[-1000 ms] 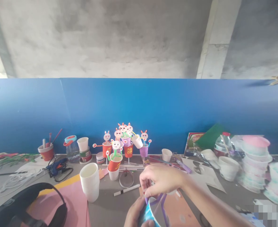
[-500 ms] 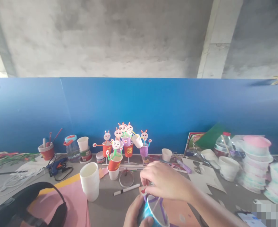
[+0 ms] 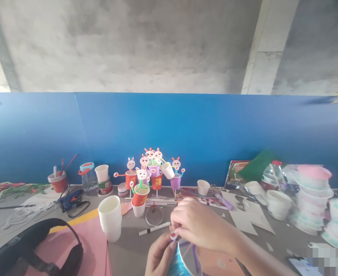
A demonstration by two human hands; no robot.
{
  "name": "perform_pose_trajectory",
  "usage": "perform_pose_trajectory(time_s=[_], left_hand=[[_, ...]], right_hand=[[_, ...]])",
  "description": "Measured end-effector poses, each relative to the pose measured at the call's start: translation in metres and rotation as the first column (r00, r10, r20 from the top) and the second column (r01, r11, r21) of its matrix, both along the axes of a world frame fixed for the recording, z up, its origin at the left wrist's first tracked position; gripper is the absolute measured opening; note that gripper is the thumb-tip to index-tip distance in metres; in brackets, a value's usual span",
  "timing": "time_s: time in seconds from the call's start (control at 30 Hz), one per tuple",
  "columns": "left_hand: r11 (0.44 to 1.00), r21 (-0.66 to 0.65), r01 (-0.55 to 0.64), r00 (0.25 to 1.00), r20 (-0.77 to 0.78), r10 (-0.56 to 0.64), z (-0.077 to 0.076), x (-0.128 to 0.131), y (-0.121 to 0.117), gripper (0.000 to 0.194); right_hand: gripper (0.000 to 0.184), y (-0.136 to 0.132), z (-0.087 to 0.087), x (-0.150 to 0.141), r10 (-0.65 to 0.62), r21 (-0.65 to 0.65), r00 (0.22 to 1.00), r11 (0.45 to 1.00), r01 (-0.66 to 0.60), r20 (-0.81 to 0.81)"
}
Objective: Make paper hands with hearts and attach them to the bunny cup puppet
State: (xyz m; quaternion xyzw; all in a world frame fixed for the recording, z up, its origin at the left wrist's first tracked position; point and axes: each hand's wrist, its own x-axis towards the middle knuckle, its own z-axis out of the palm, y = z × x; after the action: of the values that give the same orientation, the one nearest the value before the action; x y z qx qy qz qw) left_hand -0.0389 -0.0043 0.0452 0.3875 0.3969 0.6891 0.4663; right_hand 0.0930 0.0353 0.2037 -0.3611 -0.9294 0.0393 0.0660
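Observation:
At the bottom centre is a blue-coloured paper cup [image 3: 177,266], tilted with its mouth toward the right. Purple pipe cleaners [image 3: 196,257] run inside it and over its rim. My left hand [image 3: 160,253] is closed at the cup's left side, thumb and finger pressed together near the rim. Just above those fingertips sits a small white paper disc [image 3: 173,236] with a red centre. My right hand [image 3: 197,223] reaches across from the right over the cup, its fingers pinched at the disc. Its curled fingers partly hide the grip.
Stacked white cups [image 3: 110,218] stand left of my hands, by pink paper [image 3: 92,245] and a black headset [image 3: 68,264]. A marker [image 3: 154,229] lies ahead. Behind are rabbit-faced cup figures [image 3: 141,195], a blue glue gun [image 3: 71,201] and, right, paper scraps [image 3: 243,216] and coloured cup stacks [image 3: 311,203].
My left thumb and fingers have shifted up from the cup's side toward the rim and disc. The cup has moved slightly left and down. My right hand stays almost in place.

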Motion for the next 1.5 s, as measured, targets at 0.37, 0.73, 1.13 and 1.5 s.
perform_pose_trajectory(time_s=[0.37,0.73,1.13,1.5], left_hand=[[0.999,-0.028,0.033,0.998,0.057,-0.032,0.004,-0.007,0.007,0.047],[0.998,-0.012,-0.069,0.996,-0.052,0.068,-0.029,-0.003,0.011,0.047],[0.997,-0.007,-0.073,0.996,-0.061,0.072,-0.016,-0.004,0.008,0.047],[0.995,-0.028,-0.092,0.995,-0.045,0.091,-0.023,-0.002,0.008,0.047]], right_hand=[[0.015,-0.013,0.001,0.000,0.009,0.038,0.996,0.999,-0.006,-0.091],[0.015,-0.001,-0.004,-0.005,-0.121,-0.061,0.976,0.992,0.112,-0.180],[0.015,-0.006,0.004,-0.004,-0.129,-0.076,0.987,0.990,0.123,-0.091],[0.014,-0.003,-0.002,-0.005,-0.130,-0.031,0.988,0.991,0.128,-0.086]])
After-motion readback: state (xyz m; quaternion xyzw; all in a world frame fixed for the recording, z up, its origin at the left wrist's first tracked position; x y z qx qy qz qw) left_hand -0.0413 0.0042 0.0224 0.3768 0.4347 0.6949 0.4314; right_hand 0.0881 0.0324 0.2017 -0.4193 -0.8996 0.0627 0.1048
